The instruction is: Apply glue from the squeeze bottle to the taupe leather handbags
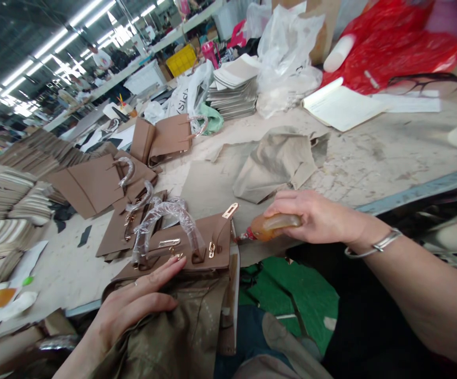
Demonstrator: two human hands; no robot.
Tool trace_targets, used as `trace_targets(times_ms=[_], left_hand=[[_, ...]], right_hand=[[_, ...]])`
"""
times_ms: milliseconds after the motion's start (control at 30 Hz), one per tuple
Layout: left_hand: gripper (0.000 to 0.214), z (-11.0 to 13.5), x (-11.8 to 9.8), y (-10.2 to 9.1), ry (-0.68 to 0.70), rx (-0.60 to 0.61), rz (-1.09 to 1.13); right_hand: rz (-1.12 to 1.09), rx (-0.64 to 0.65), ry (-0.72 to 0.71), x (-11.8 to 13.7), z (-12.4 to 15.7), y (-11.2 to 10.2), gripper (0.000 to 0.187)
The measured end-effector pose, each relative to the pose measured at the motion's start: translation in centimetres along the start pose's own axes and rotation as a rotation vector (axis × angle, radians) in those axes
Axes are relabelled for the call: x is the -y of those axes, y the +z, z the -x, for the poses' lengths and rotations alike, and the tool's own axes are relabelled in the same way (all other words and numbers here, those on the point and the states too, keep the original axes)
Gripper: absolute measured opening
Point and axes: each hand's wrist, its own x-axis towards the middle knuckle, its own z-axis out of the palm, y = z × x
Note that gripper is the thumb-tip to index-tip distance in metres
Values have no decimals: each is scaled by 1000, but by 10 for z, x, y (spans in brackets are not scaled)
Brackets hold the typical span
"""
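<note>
A brown handbag [219, 258] with gold hardware lies at the table's near edge. Its looped handle [169, 208] is wrapped in clear plastic, and dark olive lining [189, 321] hangs from it towards my lap. Fingers stretched out, my left hand [143, 295] rests flat on the bag and lining below the handle. Wrapped in my right hand [311, 213] is a squeeze bottle [265, 227] of amber liquid. It is tilted, its red-tipped nozzle pointing at the bag's right side edge and very close to it; whether they touch I cannot tell.
More brown bags [90, 184] lie on the table [370, 158] behind and to the left, beside stacked panels [3, 195]. A crumpled tan cloth [277, 160] is ahead. Glasses [429, 81], a notebook [344, 108] and a red plastic bag [394, 47] lie at far right.
</note>
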Motion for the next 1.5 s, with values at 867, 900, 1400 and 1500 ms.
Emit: trace_targets(times_ms=[867, 900, 1400, 1500], left_hand=[[18, -3, 1, -5, -51, 28, 7], [20, -3, 1, -5, -57, 34, 4], [13, -3, -2, -4, -32, 20, 26], [15, -4, 0, -4, -28, 35, 14]], right_hand=[[-82, 51, -5, -7, -2, 6, 23], [-70, 49, -8, -7, -2, 7, 24], [-29, -13, 24, -10, -1, 7, 24], [-50, 13, 32, -10, -3, 7, 25]])
